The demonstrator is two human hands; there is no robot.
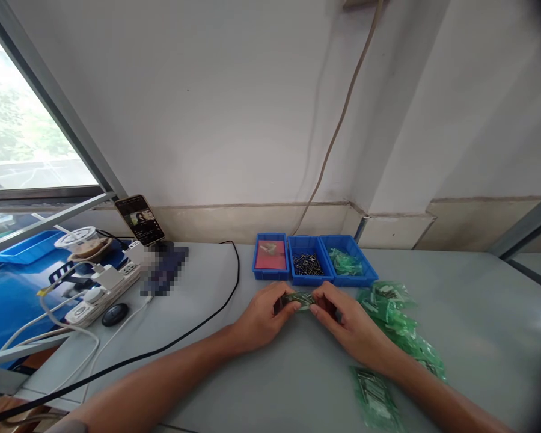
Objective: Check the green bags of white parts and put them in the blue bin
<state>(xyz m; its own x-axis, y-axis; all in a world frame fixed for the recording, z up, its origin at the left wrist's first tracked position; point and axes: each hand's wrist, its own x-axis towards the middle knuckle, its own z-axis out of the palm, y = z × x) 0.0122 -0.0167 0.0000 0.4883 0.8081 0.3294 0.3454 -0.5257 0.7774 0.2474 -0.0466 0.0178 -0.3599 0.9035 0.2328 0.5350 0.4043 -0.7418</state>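
left hand (pixel 264 316) + right hand (pixel 348 320): pinching bag (pixel 303 299), one end each | pinch evenly, best level, so metal bits don't bunch

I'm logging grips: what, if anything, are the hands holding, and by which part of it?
A green plastic bag of slim metal pieces, pinched at opposite ends: the left hand grips its left end, the right hand its right end.

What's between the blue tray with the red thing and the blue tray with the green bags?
In the head view, another blue tray, holding loose metal pieces.
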